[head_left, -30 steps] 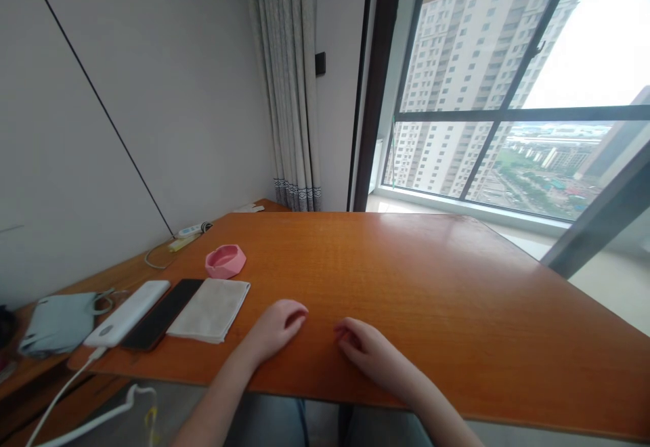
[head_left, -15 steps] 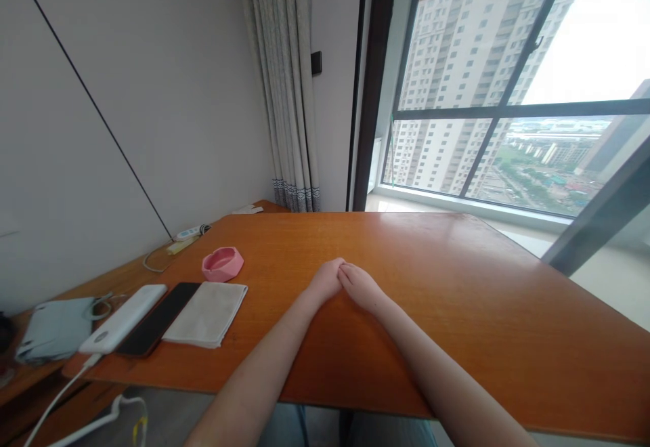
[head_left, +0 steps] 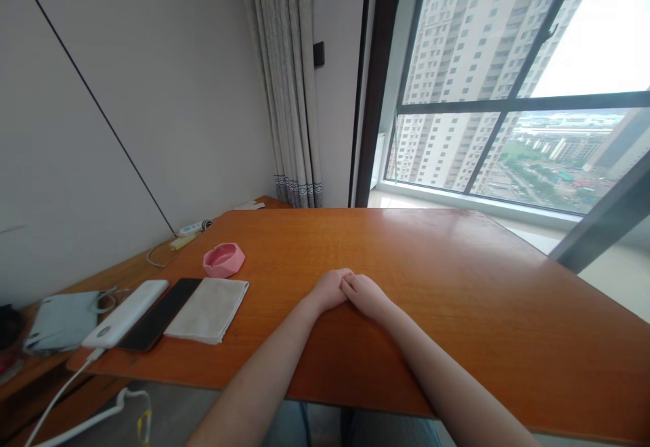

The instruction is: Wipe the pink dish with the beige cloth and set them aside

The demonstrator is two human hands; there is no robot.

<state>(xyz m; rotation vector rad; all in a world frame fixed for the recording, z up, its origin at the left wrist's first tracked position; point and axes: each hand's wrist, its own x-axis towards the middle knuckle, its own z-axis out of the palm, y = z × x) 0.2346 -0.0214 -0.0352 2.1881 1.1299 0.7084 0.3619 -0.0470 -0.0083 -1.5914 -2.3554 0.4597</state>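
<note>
Touching, left hand [head_left: 330,289] and right hand [head_left: 370,296]: openness, contents can't tell; snagging white cable [head_left: 65,386] could drag power bank [head_left: 128,313].

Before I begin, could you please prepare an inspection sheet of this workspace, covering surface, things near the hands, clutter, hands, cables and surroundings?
Surface: glossy orange-brown wooden table, reflecting window light towards its far right.
Things near the hands: held, nothing seen; nearest is the folded light-grey cloth, to the left.
Clutter: pink faceted bowl, flat black rectangular slab, white rounded slab, pale-blue pouch, all on the left.
Hands: left hand and right hand touch, fingers overlapping.
Cables: white cable meets the white slab's near end and drops past the table edge.
Surroundings: pale grey wall, grey patterned-hem curtain, large dark-framed window.
</note>
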